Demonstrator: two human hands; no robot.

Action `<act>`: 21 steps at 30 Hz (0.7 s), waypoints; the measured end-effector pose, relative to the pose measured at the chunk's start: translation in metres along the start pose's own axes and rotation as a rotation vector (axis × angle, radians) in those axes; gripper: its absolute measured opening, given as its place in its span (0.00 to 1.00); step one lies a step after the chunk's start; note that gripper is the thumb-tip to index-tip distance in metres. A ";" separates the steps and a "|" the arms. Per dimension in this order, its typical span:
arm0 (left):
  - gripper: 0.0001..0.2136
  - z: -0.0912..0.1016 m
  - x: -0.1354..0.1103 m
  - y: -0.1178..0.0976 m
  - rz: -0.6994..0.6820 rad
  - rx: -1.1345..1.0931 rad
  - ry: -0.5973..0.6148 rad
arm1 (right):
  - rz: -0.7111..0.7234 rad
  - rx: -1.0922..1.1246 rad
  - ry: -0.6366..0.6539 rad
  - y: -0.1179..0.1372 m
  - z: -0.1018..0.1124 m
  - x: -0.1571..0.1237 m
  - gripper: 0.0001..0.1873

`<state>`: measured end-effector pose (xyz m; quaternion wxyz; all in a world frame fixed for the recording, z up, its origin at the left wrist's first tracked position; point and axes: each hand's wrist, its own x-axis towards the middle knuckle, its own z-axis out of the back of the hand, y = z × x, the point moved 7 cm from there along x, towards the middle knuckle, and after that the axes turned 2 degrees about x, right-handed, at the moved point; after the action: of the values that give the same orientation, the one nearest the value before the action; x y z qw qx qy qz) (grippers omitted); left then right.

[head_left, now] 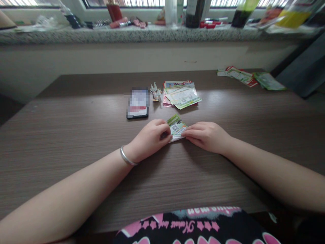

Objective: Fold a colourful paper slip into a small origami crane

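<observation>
A small folded printed paper (176, 127), green and white with a square code on it, lies on the brown wooden table (76, 135) between my hands. My left hand (149, 139), with a silver bangle on the wrist, has its fingers curled and pinches the paper's left edge. My right hand (207, 135) presses its fingertips together on the paper's right edge. Both hands rest on the table top.
A phone (137, 103) lies just beyond my hands, a small folded paper figure (156, 92) beside it, then a stack of printed leaflets (181, 95). More leaflets (243, 76) lie at the far right. A cluttered stone windowsill (152, 32) runs behind the table.
</observation>
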<state>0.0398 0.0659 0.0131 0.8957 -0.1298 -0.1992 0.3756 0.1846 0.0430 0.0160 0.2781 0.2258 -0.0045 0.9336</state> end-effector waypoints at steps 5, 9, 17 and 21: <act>0.06 0.001 -0.002 0.001 0.036 0.100 -0.018 | 0.021 -0.022 0.013 0.003 0.000 0.000 0.12; 0.07 -0.002 -0.003 0.002 0.040 0.134 0.005 | 0.012 -0.028 0.028 0.002 -0.002 0.000 0.12; 0.07 -0.003 0.000 0.003 0.032 0.186 0.003 | -0.005 -0.039 0.044 -0.001 -0.005 0.001 0.12; 0.08 -0.004 0.001 0.003 0.029 0.209 -0.002 | -0.020 -0.043 0.055 -0.002 -0.006 0.002 0.13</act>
<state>0.0405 0.0685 0.0086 0.8987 -0.0383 -0.1581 0.4074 0.1817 0.0464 0.0108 0.2921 0.1941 -0.0150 0.9364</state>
